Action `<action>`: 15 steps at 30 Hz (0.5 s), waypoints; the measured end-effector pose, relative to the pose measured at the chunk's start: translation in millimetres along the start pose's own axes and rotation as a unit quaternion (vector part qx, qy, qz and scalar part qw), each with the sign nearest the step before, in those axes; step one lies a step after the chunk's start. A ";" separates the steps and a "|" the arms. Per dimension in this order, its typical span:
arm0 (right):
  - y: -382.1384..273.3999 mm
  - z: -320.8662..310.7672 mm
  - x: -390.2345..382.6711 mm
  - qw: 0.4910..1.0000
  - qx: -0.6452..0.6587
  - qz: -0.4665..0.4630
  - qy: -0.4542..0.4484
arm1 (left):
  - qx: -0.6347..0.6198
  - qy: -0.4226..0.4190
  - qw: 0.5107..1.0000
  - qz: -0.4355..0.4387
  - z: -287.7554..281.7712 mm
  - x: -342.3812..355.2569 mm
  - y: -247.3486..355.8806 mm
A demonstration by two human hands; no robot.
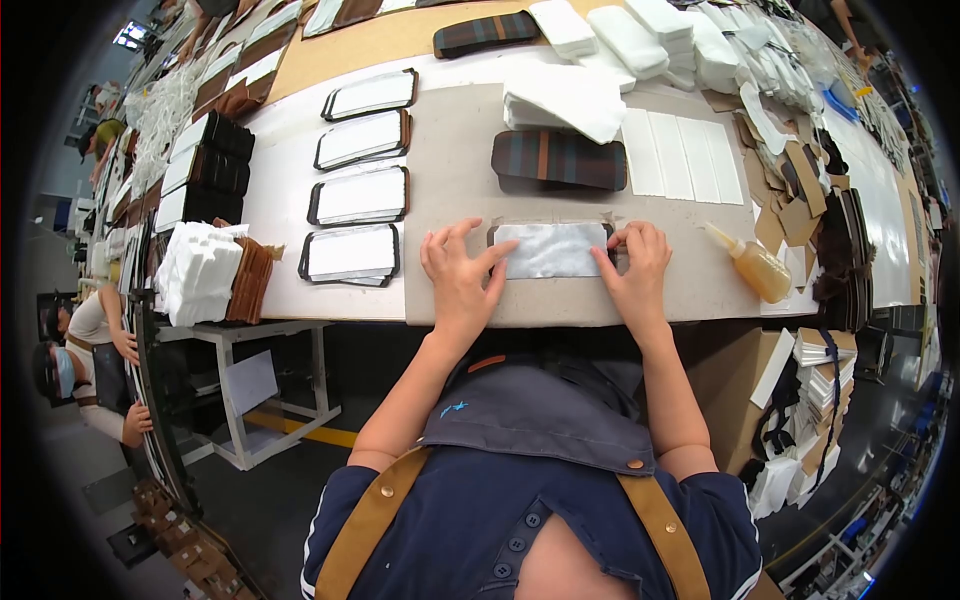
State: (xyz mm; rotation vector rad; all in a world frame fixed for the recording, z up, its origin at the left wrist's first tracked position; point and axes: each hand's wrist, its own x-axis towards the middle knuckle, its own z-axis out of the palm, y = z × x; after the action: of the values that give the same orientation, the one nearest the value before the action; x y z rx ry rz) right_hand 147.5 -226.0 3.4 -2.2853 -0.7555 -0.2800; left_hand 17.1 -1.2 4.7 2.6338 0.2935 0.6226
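Note:
A pale silvery rectangular panel (548,252) with dark edging at both ends lies on the grey work board (450,140) in front of me. My left hand (463,262) is at its left end, fingers apart, one fingertip touching it. My right hand (633,258) has thumb and curled fingers closed on its right edge. Just beyond lies a dark striped fabric piece (560,165) under a stack of white padding (560,100). A squeeze bottle of amber liquid (760,270) lies right of my right hand.
Four dark-edged white pieces (350,250) form a column at left, beside stacks of white (200,270), brown and black pieces. White strips (680,155) and cardboard scraps (800,180) lie right. A co-worker (90,360) works at far left. The table edge crosses below my hands.

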 end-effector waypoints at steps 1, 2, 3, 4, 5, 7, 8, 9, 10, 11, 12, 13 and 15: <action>-3.4 -1.3 1.6 1.000 0.002 0.009 0.002 | 0.007 -0.004 1.000 0.007 0.3 0.3 -0.2; -6.1 -2.4 2.9 1.000 0.004 0.017 0.004 | 0.006 -0.003 1.000 0.008 0.6 0.4 -0.3; -7.8 -2.8 3.0 1.000 0.004 0.017 0.005 | 0.008 -0.005 1.000 0.006 0.8 -0.1 -0.2; -9.1 -3.1 2.9 1.000 -0.011 0.002 -0.002 | 0.010 -0.007 1.000 0.004 0.8 -0.6 0.0; -9.3 -3.3 3.0 1.000 -0.025 -0.014 -0.008 | 0.010 -0.007 1.000 0.005 0.5 -0.9 0.4; -5.5 -2.8 1.8 0.999 -0.033 -0.021 -0.021 | 0.013 -0.007 1.000 0.000 -0.9 -1.0 1.0; -3.8 -2.9 1.4 0.998 -0.038 -0.030 -0.036 | 0.012 -0.007 1.000 0.002 -1.5 -1.5 1.2; -3.1 -3.6 1.4 0.998 -0.039 -0.029 -0.034 | 0.013 -0.009 1.000 -0.003 -2.2 -2.4 1.4; -2.8 -4.2 1.2 0.999 -0.031 -0.020 -0.040 | 0.014 -0.010 1.000 -0.007 -2.8 -3.2 1.3; -2.2 -4.8 1.1 0.999 -0.024 -0.011 -0.045 | 0.014 -0.010 1.000 -0.006 -3.1 -4.2 0.6; -0.4 -4.6 0.3 0.999 -0.024 -0.011 -0.044 | 0.014 -0.014 1.000 -0.012 -3.5 -5.6 -0.8; 2.5 -3.8 -0.9 0.999 -0.013 -0.007 -0.036 | 0.014 -0.019 1.000 -0.018 -4.1 -6.7 -2.5; 6.9 -5.0 -2.5 1.000 -0.003 -0.003 -0.028 | 0.008 -0.019 1.000 -0.016 -6.3 -8.1 -7.4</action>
State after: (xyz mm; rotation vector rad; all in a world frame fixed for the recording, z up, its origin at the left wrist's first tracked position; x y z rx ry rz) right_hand 149.5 -234.5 2.2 -2.3057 -0.7908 -0.2234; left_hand 6.2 5.2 3.6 2.6470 0.3286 0.5622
